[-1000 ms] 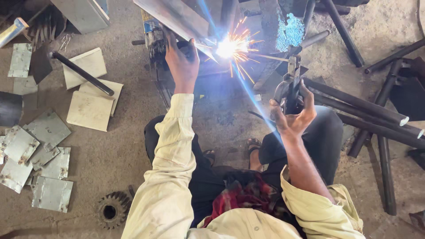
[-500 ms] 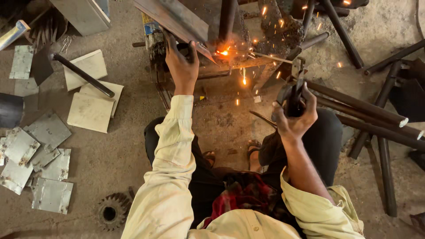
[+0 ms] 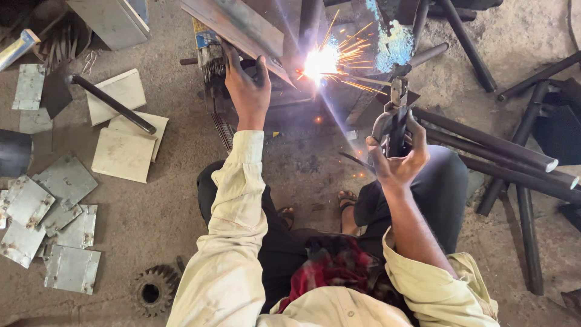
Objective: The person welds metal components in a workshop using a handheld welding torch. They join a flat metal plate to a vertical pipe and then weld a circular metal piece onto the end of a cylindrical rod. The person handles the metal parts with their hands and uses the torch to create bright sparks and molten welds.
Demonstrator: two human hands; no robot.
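Observation:
My left hand (image 3: pixel 247 88) grips the edge of a long steel angle bar (image 3: pixel 239 27) that runs up to the left. My right hand (image 3: pixel 396 158) is closed around a welding electrode holder (image 3: pixel 392 118), its thin rod reaching up-left to a bright arc with flying sparks (image 3: pixel 321 60) at the bar's joint. I squat on the concrete floor, cream sleeves and dark trousers visible, sandalled feet (image 3: pixel 346 203) below the work.
Several flat metal plates (image 3: pixel 57 209) and pale square plates (image 3: pixel 124 154) lie at the left with a dark rod (image 3: pixel 112 104). A gear (image 3: pixel 151 292) sits bottom left. Dark steel pipes (image 3: pixel 496 151) lie stacked at the right. A bundle of welding rods (image 3: pixel 209 57) lies near my left hand.
The arc has flared up bright again with long sparks, after fading to scattered embers half a second ago. Both hands stay in nearly the same places.

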